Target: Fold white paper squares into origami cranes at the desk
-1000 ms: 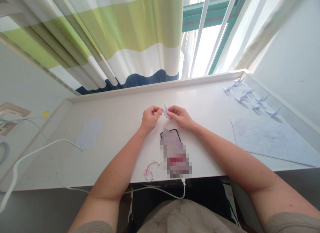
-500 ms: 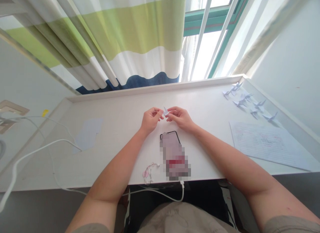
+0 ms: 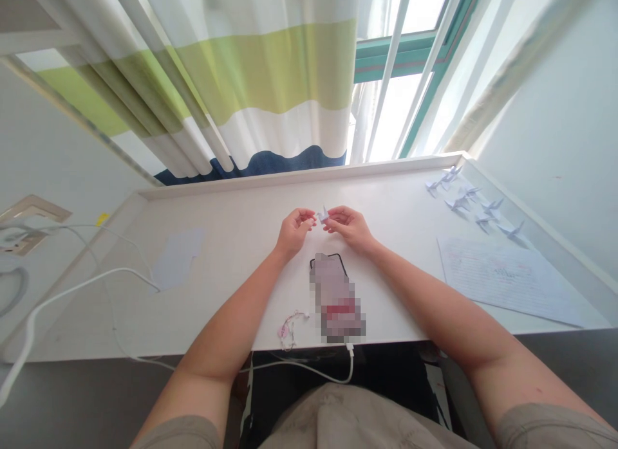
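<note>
A small white folded paper crane (image 3: 323, 215) is held up between my two hands above the white desk. My right hand (image 3: 352, 230) pinches its right side between thumb and fingers. On the other side, my left hand (image 3: 292, 233) has its fingers curled in, the tips closed at the crane's thin left point. The fingers partly cover the crane's lower part. Just below the hands lies a phone (image 3: 333, 294), its screen blurred out, with a white cable (image 3: 350, 362) plugged into its near end.
Several finished paper cranes (image 3: 458, 201) stand at the far right of the desk (image 3: 232, 217). Nearer lies a written sheet (image 3: 502, 282). Pale paper pieces (image 3: 176, 259) lie to the left, beside a looping white cable (image 3: 72, 291). A beaded strap (image 3: 288, 330) is by the phone.
The camera view has tilted slightly upward. The crane has turned a little between my fingers, and more of its folded shape shows. My left fingertips have shifted slightly at its left point.
</note>
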A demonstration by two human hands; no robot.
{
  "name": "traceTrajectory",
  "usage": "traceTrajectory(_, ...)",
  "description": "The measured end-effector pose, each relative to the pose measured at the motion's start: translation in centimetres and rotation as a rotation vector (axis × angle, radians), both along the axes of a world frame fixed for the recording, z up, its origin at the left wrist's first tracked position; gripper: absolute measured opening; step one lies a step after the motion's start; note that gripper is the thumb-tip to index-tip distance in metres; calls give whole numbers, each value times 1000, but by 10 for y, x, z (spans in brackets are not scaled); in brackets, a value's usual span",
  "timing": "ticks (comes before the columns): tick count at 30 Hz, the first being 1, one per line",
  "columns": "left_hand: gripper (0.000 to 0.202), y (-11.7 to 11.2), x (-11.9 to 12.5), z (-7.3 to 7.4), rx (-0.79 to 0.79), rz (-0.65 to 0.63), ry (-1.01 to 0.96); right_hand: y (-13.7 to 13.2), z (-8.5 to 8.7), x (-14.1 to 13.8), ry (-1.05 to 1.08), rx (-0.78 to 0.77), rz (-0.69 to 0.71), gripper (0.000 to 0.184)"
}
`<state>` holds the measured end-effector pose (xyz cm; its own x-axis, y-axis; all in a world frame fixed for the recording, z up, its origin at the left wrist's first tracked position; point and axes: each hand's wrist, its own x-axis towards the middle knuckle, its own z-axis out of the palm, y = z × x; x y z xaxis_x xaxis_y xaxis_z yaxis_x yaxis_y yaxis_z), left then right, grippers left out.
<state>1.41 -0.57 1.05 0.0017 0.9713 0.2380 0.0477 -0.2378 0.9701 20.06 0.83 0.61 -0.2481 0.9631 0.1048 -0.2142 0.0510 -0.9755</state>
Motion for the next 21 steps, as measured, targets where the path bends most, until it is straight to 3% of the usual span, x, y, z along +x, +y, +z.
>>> traceTrajectory(7, 29, 4, -5, -7, -8, 31, 119, -1, 1, 1, -49, 24, 33, 56)
traceTrajectory(12, 31, 4, -5, -4, -2, 15, 78, -1, 1, 2, -53, 16, 71, 52)
traceTrajectory(18, 27, 4, -5, -5, -36, 7, 74, 0, 0, 6, -155, 89, 46, 25)
traceTrajectory(21, 24, 3, -6, -5, -62, 2, 116, 0, -2, 7, -163, 97, 52, 24)
